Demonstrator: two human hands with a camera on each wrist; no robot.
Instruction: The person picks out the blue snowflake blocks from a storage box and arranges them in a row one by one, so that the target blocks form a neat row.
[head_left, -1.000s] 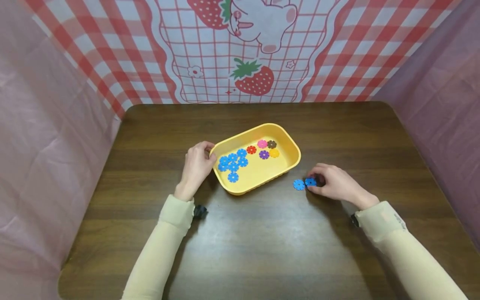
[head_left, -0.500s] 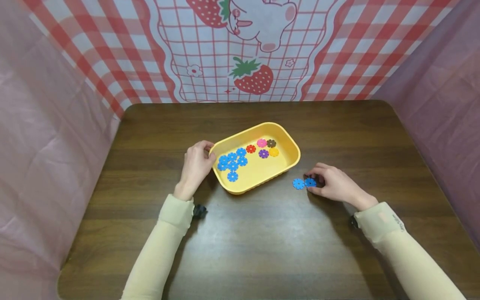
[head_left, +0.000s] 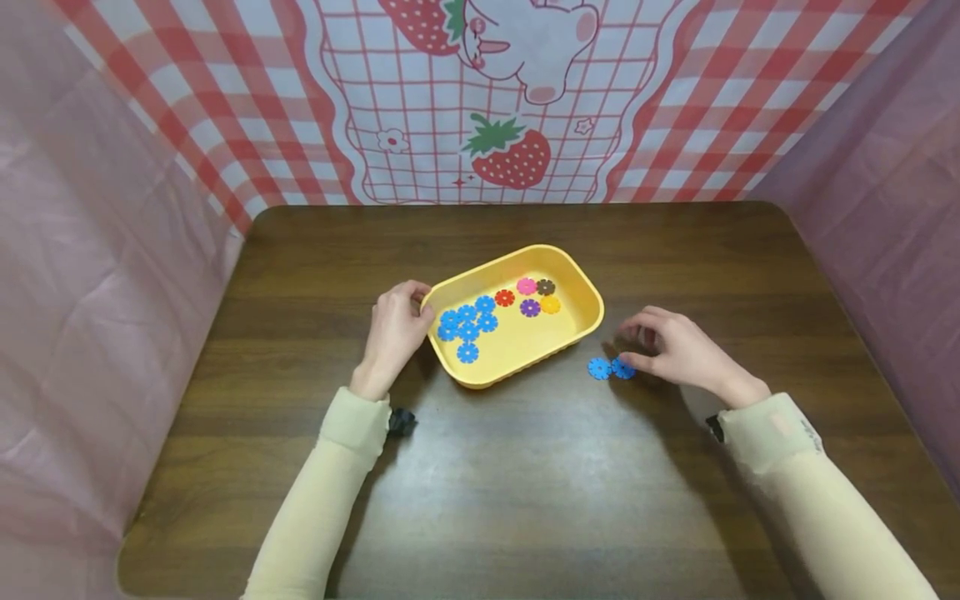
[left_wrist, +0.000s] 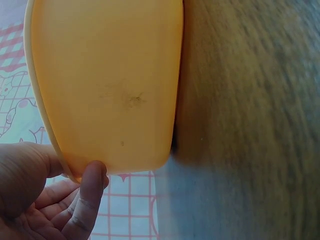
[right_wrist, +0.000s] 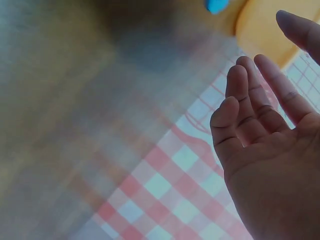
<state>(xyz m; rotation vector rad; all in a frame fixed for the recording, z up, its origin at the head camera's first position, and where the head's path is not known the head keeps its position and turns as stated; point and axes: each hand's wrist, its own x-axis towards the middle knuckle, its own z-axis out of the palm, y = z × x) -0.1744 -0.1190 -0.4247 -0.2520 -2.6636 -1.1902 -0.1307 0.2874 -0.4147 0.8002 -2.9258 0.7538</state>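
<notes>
Head view, yellow tray: it stands on the brown table (head_left: 510, 500), slightly askew; the left hand (head_left: 397, 333) pinches the rim of the yellow tray (head_left: 517, 343) at its left end.
Head view, blue discs: a pair of blue discs (head_left: 599, 368) lies flat near the tray's right-hand side, edge to edge – whether slotted together cannot be told; a blue cluster (head_left: 468, 353) fills the tray's left end, partly overlapping.
Head view, right hand: the right hand (head_left: 678, 352) arches loosely over the nearer disc of the pair, thumb apart from fingers; contact is unclear.
Left wrist view, tray wall: smooth, smudged and probably light, stiff plastic; the rolled rim, caught between the left hand's digits, seems the natural hold – a smooth wall might slip.
Right wrist view, right palm: the fingers are gently bent, the thumb well away from them, and nothing is held; a blurred blue edge shows at the top.
Right wrist view, disc handling: the discs look thin, stiff and very light, probably hard to lift flat; thumb and fingertip on opposite notched edges should suit, without bending them.
</notes>
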